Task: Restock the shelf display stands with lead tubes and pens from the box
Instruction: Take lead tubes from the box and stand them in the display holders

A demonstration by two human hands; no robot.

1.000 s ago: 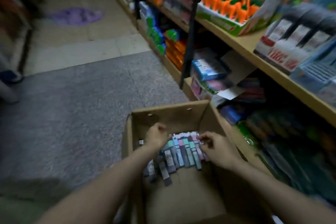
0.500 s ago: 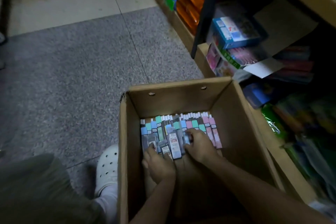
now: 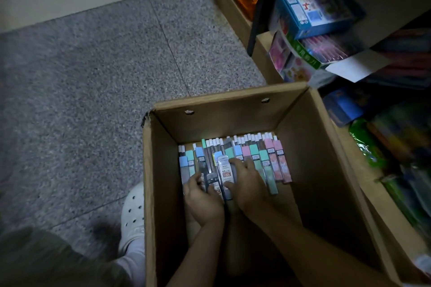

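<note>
I am bent lower over the box [image 3: 161, 170] now than a second ago, and I no longer see the top shelf, only the low shelf [image 3: 263, 53] beside the box. Both my hands have moved nearer to me, from the far ends of the lead tubes [image 3: 256, 158] to their near ends. So I think I am gathering a bunch to lift out, but nothing has left the box yet and no stand is filled.

My left hand [image 3: 204, 202] has its fingers curled around a few dark tubes in the pile. My right hand [image 3: 247, 182] pinches one clear tube with a red label [image 3: 226, 175], thumb on one side and fingers over the top. This tube sits on top of the others, a bit tilted.

The cardboard box stands open on the grey floor [image 3: 93, 77]. The tubes lie side by side in a row on its bottom, against the far wall, with blue, green and pink caps. The near part of the bottom is bare brown card. I cannot tell if any pens are mixed in.

On the low shelf there are a blue packet [image 3: 310, 11] and other packs, too blurry to name. My white shoe [image 3: 133, 207] is just beside the box.
</note>
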